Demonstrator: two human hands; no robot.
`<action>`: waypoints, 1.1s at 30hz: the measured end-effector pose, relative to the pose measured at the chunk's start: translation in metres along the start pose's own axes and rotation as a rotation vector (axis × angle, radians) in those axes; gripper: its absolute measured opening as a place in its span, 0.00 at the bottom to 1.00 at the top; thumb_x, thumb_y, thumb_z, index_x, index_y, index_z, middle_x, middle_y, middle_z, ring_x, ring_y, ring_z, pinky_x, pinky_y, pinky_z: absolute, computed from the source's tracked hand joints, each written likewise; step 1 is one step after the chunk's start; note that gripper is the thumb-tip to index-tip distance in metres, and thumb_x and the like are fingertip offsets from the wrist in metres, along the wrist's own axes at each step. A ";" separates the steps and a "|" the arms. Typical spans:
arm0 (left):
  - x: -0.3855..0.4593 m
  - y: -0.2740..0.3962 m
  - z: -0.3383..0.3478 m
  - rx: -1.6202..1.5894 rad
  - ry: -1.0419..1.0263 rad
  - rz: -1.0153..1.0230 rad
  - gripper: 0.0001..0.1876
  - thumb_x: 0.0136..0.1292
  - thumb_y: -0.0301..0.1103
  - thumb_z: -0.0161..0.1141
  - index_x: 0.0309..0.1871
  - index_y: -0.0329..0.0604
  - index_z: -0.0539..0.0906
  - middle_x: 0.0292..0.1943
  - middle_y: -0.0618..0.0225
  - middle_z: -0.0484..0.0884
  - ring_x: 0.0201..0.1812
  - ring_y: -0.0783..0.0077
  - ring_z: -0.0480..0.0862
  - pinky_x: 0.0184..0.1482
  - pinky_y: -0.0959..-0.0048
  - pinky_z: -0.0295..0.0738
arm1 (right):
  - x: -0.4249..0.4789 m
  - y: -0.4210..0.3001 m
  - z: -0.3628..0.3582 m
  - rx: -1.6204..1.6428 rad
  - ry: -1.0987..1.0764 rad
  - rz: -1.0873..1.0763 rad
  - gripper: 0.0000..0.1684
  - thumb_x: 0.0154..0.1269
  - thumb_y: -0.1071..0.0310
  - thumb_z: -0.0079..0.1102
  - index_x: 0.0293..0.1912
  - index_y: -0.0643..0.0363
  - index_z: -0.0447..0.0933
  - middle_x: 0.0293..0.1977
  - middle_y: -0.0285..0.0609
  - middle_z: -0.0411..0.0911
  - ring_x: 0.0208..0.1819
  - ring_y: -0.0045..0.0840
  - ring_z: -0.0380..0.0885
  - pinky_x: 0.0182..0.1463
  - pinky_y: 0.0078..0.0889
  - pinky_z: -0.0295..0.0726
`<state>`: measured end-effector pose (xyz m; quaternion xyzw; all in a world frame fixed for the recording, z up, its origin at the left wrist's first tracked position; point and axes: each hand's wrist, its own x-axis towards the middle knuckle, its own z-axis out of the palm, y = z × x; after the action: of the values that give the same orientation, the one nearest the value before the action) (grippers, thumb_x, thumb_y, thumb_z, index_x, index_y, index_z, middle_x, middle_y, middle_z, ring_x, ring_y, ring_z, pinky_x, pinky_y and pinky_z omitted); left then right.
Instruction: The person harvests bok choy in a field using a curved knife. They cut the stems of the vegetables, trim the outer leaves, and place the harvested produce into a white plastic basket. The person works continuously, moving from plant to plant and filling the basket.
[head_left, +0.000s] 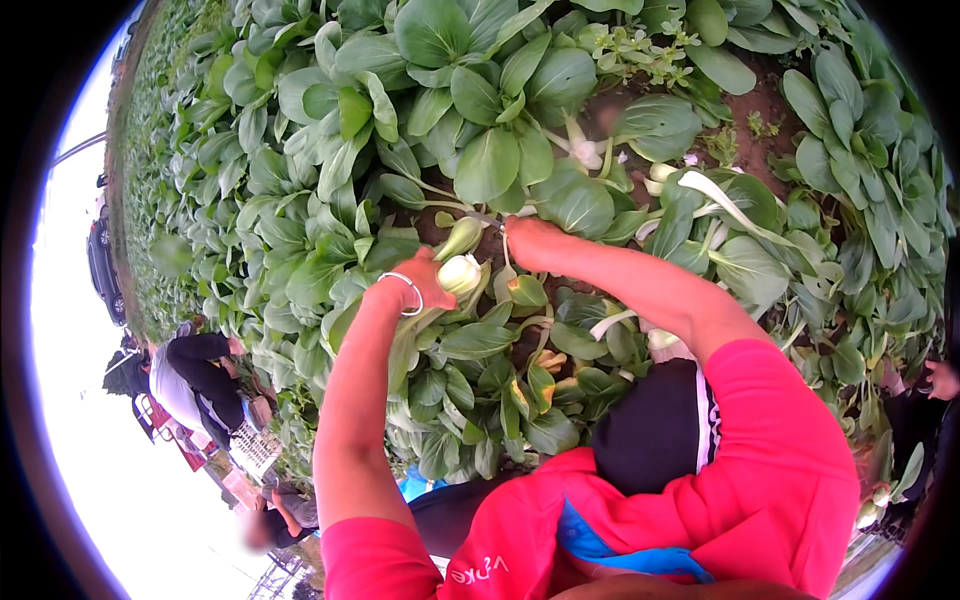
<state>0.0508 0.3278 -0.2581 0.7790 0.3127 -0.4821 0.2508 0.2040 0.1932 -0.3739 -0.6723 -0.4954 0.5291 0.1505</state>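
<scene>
My left hand (424, 281), with a silvery bangle at its wrist, holds a bok choy head (459, 275) whose pale cut base faces up. Its leaves hang down below the hand. Just to the right, my right hand (529, 240) is closed on a knife (486, 220), whose narrow blade points left towards the pale stem of another bok choy plant (461, 236). Most of the knife's handle is hidden in the fist. Standing bok choy (487, 161) grows close above both hands.
Cut bok choy (720, 202) and loose leaves lie on the soil at the right. Yellowing leaves (540, 382) are below the hands. Other people (180, 375) are at the left and right edges, near plastic crates (255, 450). A dark car (105, 262) stands far left.
</scene>
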 end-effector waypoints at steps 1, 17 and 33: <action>0.003 -0.003 0.004 -0.010 -0.010 -0.001 0.35 0.36 0.51 0.68 0.49 0.39 0.80 0.60 0.51 0.65 0.53 0.51 0.75 0.58 0.65 0.70 | 0.000 -0.001 0.001 -0.045 -0.035 0.006 0.13 0.59 0.71 0.51 0.42 0.69 0.69 0.37 0.57 0.77 0.40 0.47 0.78 0.42 0.45 0.77; -0.154 0.033 -0.002 -1.113 0.216 0.342 0.43 0.40 0.39 0.70 0.62 0.36 0.66 0.55 0.65 0.73 0.55 0.71 0.72 0.60 0.72 0.63 | -0.130 0.004 -0.055 0.963 0.364 -0.451 0.22 0.59 0.61 0.62 0.47 0.60 0.66 0.43 0.38 0.74 0.28 0.12 0.68 0.31 0.20 0.72; -0.420 0.130 0.198 -1.552 1.193 0.874 0.50 0.39 0.43 0.74 0.67 0.39 0.59 0.60 0.59 0.70 0.61 0.62 0.71 0.63 0.63 0.65 | -0.300 -0.259 -0.091 0.774 -0.067 -0.979 0.28 0.56 0.65 0.67 0.53 0.59 0.66 0.35 0.31 0.73 0.25 0.08 0.66 0.24 0.11 0.67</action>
<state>-0.1149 -0.0010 0.0539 0.5607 0.2997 0.4386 0.6351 0.1661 0.0954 0.0188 -0.2469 -0.5229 0.5606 0.5927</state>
